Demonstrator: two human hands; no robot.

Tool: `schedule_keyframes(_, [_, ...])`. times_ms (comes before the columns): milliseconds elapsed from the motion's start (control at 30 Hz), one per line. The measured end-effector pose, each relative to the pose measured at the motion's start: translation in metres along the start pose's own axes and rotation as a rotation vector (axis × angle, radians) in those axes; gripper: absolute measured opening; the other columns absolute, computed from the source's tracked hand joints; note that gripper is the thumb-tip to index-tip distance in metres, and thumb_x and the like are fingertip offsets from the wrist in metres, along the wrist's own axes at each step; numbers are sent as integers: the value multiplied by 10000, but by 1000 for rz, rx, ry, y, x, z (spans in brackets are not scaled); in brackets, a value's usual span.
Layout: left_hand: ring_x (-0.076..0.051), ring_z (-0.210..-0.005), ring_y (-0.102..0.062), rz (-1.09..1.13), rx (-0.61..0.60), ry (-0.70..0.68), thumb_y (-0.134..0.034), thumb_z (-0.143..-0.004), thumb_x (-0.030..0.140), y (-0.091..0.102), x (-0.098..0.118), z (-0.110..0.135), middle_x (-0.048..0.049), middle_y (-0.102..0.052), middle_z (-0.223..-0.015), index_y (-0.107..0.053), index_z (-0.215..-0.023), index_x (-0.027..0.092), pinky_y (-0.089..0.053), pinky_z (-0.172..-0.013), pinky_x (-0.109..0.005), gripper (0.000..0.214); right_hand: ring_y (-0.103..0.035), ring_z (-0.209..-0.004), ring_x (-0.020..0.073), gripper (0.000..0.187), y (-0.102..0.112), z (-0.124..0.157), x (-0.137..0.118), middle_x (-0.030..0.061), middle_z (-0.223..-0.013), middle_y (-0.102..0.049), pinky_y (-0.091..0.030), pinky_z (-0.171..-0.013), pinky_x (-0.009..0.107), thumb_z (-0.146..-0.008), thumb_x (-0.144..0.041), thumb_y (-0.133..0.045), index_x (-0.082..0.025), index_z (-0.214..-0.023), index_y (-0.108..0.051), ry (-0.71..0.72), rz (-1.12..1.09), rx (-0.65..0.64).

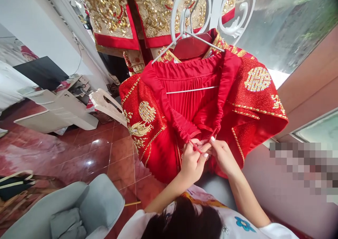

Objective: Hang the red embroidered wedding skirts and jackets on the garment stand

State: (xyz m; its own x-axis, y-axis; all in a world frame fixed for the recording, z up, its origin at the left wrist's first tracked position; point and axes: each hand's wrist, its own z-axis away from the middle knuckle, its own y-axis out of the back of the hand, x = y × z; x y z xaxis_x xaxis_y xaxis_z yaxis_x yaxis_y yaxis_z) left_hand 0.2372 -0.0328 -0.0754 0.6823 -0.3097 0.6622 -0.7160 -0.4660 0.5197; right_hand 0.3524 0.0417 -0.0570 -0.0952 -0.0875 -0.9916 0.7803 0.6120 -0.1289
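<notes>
Head view, lower centre of the frame: the left hand (192,163) pinches a thin red drawstring cord (195,147) between thumb and forefinger, with the other fingers curled in. Touching it on the right, the right hand (224,157) has its fingertips pressed together on the end of the gathered red waistband (182,126). Whether it also grips the cord cannot be told.

The waistband belongs to a red pleated skirt with gold embroidered panels (250,98), which hangs in the middle of the frame on a white wire hanger (191,89). Its stiff panel edges flare out to the left and right of the hands. The hanger hooks onto a white scrolled metal rack (232,26) at top centre. Gold-sequined garments with red trim (111,10) hang just behind it, close to the skirt's top edge.

Left of the skirt, a stretch of glossy red-brown tiled floor (100,151) lies open. It is bounded at lower left by a grey upholstered armchair (97,203) and at mid left by a white desk (63,108) carrying a dark flat monitor (42,71). A white carved chair back (105,103) stands near the skirt's left panel. At upper right a glass window (285,24) and a brown wooden frame (311,80) close in beside the right panel.
</notes>
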Motion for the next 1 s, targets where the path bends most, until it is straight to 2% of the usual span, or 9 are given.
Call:
schedule_keyframes(100, [-219, -1159, -476, 75, 65, 58, -335, -960, 352, -8, -4, -4, -111, -482, -1250, -558, -1291, 269, -386, -1002, -378, 408, -505, -562, 116, 472, 1, 4, 6, 27, -589, -558, -439, -551, 247, -788, -609, -558, -166, -639, -621, 8, -60, -59])
schedule_keyframes(233, [-226, -1221, -461, 327, 2, 271, -416, -928, 370, -11, -7, -13, -97, -489, -1307, -639, -1192, 244, -345, -1067, -389, 368, -486, -487, 85, 388, 4, 8, 9, 10, -610, -595, -390, -460, 206, -661, -498, -740, -139, -740, -613, -79, -73, -181])
schedule_keyframes(367, [-200, -947, -588, 877, 41, 544, -571, -751, 311, -2, -9, -24, -77, -616, -979, -673, -907, 184, -475, -896, -385, 225, -316, -400, 14, 396, 10, 10, 3, -22, -537, -516, -191, -377, 163, -697, -473, -721, -120, -637, -551, -119, -40, -156])
schedule_keyframes(433, [-182, -824, -580, 1050, 94, 585, -556, -671, 269, 3, -11, -27, -47, -564, -794, -559, -658, 179, -495, -830, -395, 90, -281, -409, 7, 425, 13, 10, -1, -36, -508, -465, -151, -380, 161, -723, -494, -691, -119, -607, -529, -120, -33, -146])
schedule_keyframes(467, [-180, -792, -570, 1078, 98, 576, -536, -658, 264, 4, -12, -28, -38, -523, -737, -473, -582, 183, -496, -820, -405, 128, -280, -407, 8, 437, 13, 11, -2, -37, -499, -456, -145, -379, 161, -739, -509, -670, -121, -603, -522, -128, -51, -151])
schedule_keyframes(600, [-190, -757, -563, 1043, 42, 462, -509, -720, 285, 3, -19, -25, -19, -455, -623, -336, -530, 199, -483, -830, -429, 272, -238, -333, 3, 406, 11, 11, -2, -43, -435, -450, -140, -341, 151, -776, -482, -642, -135, -616, -505, -221, -366, -231])
schedule_keyframes(767, [-173, -820, -586, 903, 77, 288, -575, -768, 231, 0, -33, -21, -13, -565, -644, -470, -515, 192, -460, -889, -374, 276, -141, -343, -31, 177, -1, 5, -1, -38, -577, -561, -134, -294, 87, -719, -260, -708, -136, -813, -622, -284, -865, -245])
schedule_keyframes(867, [-184, -924, -618, 786, 29, 265, -546, -801, 227, 3, -38, -21, -33, -671, -807, -578, -573, 196, -443, -960, -379, 232, -170, -375, -32, 109, -9, 1, -1, 17, -773, -669, -206, -308, 59, -724, -194, -697, -146, -795, -630, -304, -972, -173])
schedule_keyframes(1000, [-207, -1090, -597, 665, -24, 267, -492, -811, 217, 13, -37, -23, -51, -703, -998, -624, -592, 200, -388, -1058, -393, 256, -172, -384, -32, 144, -16, -3, -2, 29, -912, -699, -238, -319, 56, -705, -179, -719, -164, -823, -639, -328, -1016, -111])
